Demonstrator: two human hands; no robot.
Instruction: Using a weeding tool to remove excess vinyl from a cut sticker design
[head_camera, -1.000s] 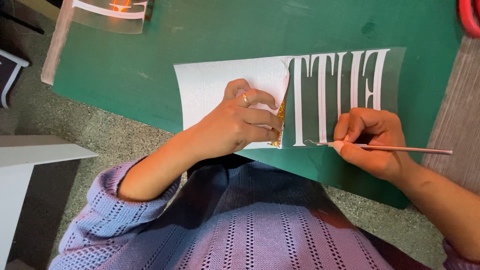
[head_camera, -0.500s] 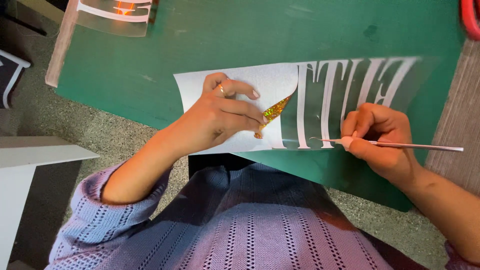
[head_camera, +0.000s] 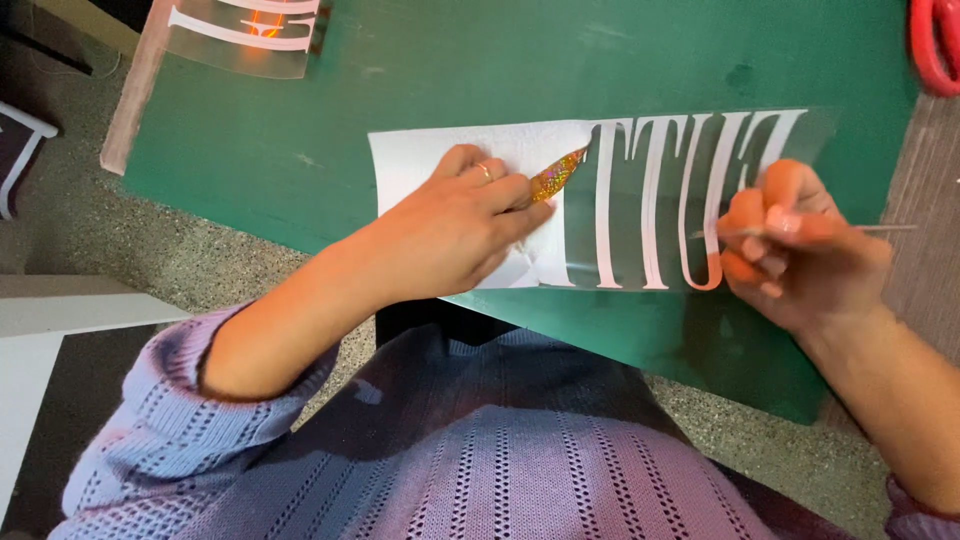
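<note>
Glitter strip (head_camera: 556, 176) lifted further by left hand (head_camera: 455, 230) fingers, pinched, long axis up-right.

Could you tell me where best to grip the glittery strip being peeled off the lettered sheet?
Pinch the glitter strip at its lifted lower-left end, coming from the left, as the left hand does now. That end stands free of the sheet; its far tip points up and right toward the white letters.

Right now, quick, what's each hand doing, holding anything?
Left hand: closed, pinching a glittery gold strip peeled off the lettered sheet.
Right hand: closed, holding a thin pointed tool against the sheet.
</note>
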